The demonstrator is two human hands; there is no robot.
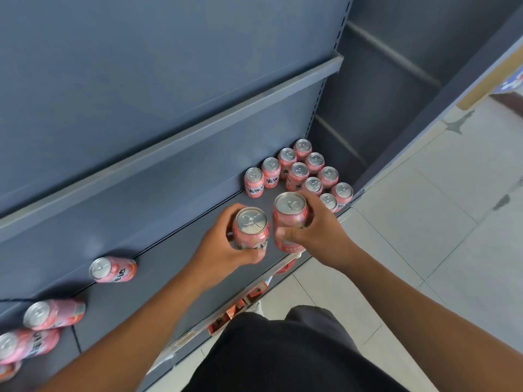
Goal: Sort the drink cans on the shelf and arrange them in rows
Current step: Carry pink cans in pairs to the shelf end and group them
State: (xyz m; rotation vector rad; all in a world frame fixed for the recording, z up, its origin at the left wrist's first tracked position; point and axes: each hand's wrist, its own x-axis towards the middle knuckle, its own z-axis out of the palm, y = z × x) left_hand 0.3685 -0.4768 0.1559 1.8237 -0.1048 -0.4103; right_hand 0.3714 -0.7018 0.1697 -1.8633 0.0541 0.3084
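My left hand grips a pink drink can upright above the grey shelf. Beside it, my right hand grips a second pink can, also upright. Just beyond both hands, at the shelf's right end, several pink cans stand in rows. Loose pink cans stand apart on the left of the shelf: one near the back wall, another further left, and a third at the frame's left edge.
A higher grey shelf overhangs the back of this one. The shelf's front edge carries price labels. Empty grey shelving continues to the right. Pale tiled floor lies on the right.
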